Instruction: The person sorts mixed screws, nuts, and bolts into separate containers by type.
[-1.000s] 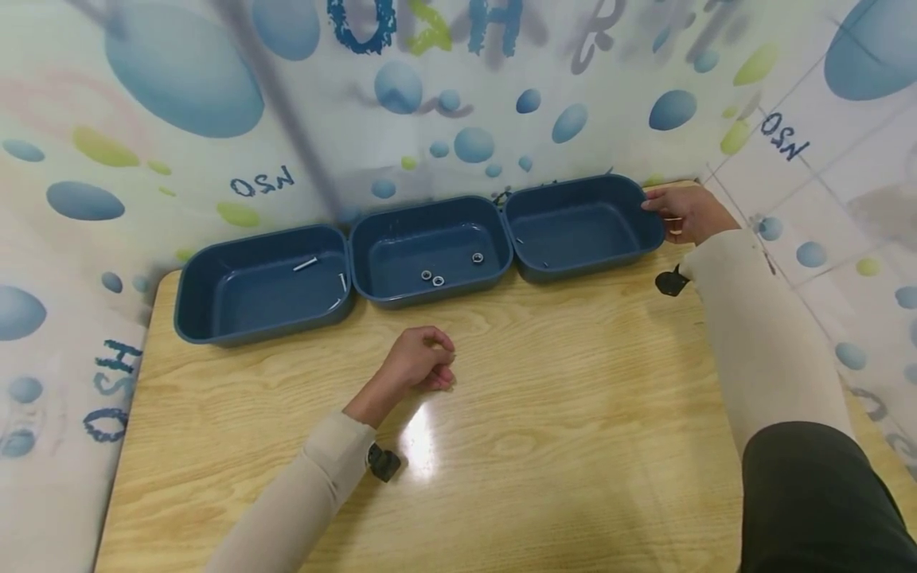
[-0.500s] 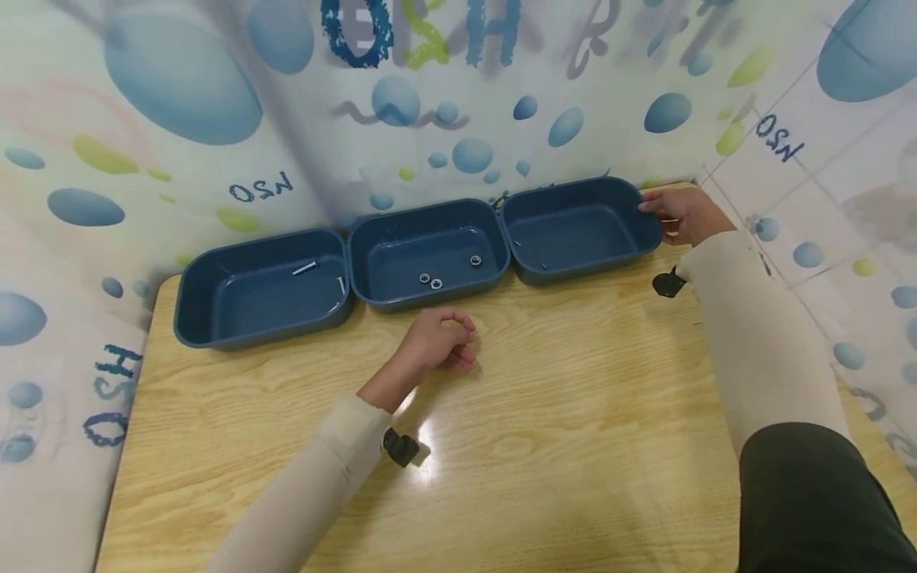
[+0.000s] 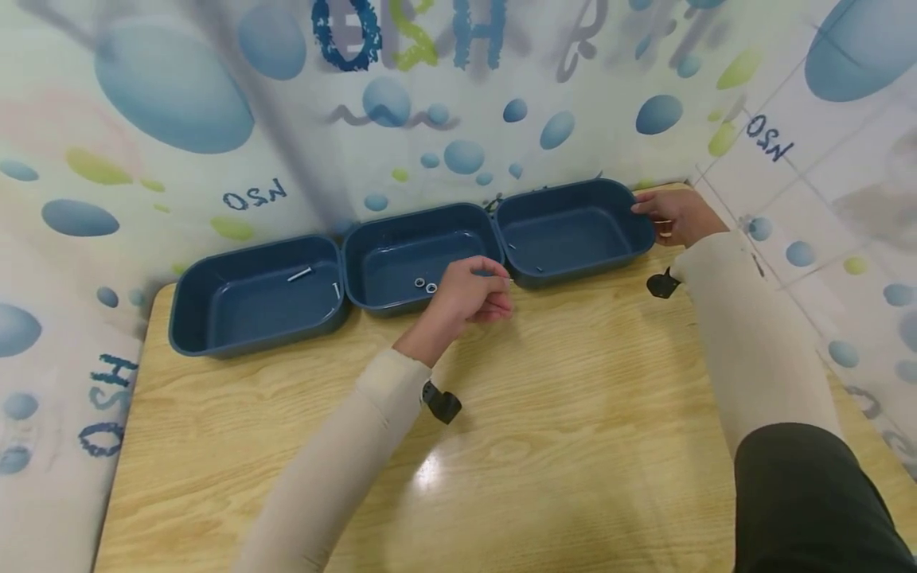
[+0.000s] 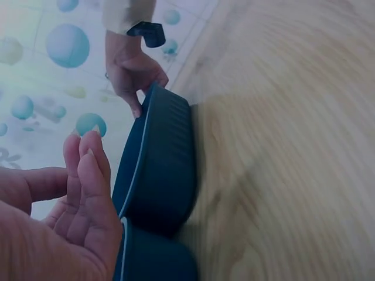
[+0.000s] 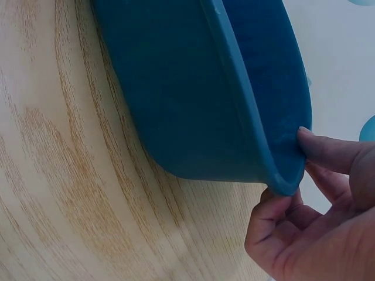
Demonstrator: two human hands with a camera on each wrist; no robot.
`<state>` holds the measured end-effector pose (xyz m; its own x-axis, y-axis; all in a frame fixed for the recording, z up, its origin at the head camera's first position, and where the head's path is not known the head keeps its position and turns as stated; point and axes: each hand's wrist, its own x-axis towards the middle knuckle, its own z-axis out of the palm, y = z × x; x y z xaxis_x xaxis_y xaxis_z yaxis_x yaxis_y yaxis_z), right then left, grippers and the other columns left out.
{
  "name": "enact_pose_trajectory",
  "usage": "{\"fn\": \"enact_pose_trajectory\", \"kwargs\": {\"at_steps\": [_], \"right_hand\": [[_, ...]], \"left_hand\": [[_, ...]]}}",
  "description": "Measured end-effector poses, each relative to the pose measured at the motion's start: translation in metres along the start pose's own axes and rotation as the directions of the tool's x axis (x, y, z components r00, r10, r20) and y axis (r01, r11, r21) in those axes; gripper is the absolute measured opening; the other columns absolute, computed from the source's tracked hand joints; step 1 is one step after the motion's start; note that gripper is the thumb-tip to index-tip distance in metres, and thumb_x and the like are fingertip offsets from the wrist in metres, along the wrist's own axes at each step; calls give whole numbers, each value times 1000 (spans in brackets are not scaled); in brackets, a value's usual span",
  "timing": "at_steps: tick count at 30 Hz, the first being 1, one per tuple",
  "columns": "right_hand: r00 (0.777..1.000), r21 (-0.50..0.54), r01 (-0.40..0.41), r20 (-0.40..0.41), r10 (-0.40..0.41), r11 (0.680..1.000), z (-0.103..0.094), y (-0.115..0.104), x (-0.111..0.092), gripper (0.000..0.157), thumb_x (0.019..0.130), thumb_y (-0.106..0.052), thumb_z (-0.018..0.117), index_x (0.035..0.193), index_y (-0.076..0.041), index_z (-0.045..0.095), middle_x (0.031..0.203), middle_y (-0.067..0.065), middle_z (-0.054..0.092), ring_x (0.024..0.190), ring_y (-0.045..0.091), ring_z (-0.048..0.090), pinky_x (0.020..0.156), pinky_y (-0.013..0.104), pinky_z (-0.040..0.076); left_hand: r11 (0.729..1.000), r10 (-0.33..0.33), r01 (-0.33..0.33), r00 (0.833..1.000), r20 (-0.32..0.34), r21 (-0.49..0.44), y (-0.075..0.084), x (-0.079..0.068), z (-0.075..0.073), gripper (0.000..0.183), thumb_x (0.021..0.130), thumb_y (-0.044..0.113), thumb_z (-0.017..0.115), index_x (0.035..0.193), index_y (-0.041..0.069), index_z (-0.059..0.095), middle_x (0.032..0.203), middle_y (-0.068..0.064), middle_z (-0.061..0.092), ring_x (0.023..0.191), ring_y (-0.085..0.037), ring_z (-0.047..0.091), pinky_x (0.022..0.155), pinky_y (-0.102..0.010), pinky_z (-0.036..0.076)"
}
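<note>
My right hand [image 3: 677, 216] grips the right end of a dark blue plastic bin [image 3: 576, 239], thumb over the rim and fingers beneath it on the outside, as the right wrist view shows. Two tiny metal pieces lie at that bin's left side. My left hand [image 3: 476, 293] hovers in front of the middle blue bin [image 3: 387, 267], partly covering its front right corner. In the left wrist view its fingers [image 4: 91, 175] are loosely bent, with nothing visible between them. Metal nuts [image 3: 426, 286] lie in the middle bin.
A third blue bin [image 3: 243, 306] on the left, with bolts [image 3: 299, 274] inside, completes a row along the back of the wooden table [image 3: 573, 414]. Behind the row rises a wall covering [image 3: 315, 151] printed with bubbles. Black wrist cameras sit on both sleeves.
My left hand has moved right and away from me, from the table in front of the bins to the middle bin's front right corner. The right hand keeps its grip on the right bin.
</note>
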<state>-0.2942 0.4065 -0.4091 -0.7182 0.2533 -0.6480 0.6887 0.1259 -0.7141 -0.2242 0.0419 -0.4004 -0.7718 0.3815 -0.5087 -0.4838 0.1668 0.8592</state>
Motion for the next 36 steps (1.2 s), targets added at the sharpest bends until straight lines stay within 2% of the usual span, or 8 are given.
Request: {"fn": "enact_pose_trajectory", "kwargs": {"at_steps": [7,12,16,21,25,31,36], "right_hand": [[1000,6,0,19,0,1000,4,-1,-2,27,99,-25,56,126,-25,53,82,-10,59,75,9,53,65,25,45],[999,14,-10,32,9,1000,7,-2,-3,24,99,-25,55,123,-25,53,81,-10,58,73,9,52,64,25,45],[999,10,-10,36,10,1000,11,-6,-4,22,100,-25,55,121,-26,53,83,-10,57,76,9,50,67,25,44],[999,6,-14,46,14,1000,17,-9,-4,24,100,-24,54,124,-25,53,83,-9,57,74,10,50,65,26,43],[999,8,-17,49,17,1000,19,-11,-5,22,100,-24,55,122,-25,54,83,-9,57,76,11,50,66,26,43],[998,10,-19,55,18,1000,19,-14,-4,15,100,-24,55,114,-27,56,85,-9,56,78,11,49,68,26,44],[999,3,-2,46,2,1000,20,-12,0,27,100,-26,53,127,-28,52,89,-9,55,74,10,49,65,26,42]], "left_hand": [[998,-23,23,1000,0,-59,17,20,15,9,94,10,64,103,10,65,66,-11,68,55,-21,68,53,-30,56],[999,-3,2,1000,-18,-50,24,30,24,7,96,11,63,102,10,64,66,-11,67,56,-23,68,50,-29,53],[999,12,-14,999,-37,-47,27,35,26,7,97,12,61,103,10,64,67,-11,68,56,-23,69,50,-28,53],[997,-11,7,998,-60,-73,28,38,26,7,97,12,60,104,11,63,66,-10,67,56,-21,68,50,-27,52],[994,4,-12,997,-79,-105,27,39,26,7,97,11,61,102,14,63,66,-10,67,55,-21,68,49,-26,51],[994,8,-17,997,-81,-110,25,39,25,22,97,12,61,118,11,62,64,-9,67,53,-20,67,49,-26,51],[994,9,-20,995,-103,-105,27,35,21,17,97,15,62,114,14,64,65,-10,67,53,-21,67,50,-27,51]]}}
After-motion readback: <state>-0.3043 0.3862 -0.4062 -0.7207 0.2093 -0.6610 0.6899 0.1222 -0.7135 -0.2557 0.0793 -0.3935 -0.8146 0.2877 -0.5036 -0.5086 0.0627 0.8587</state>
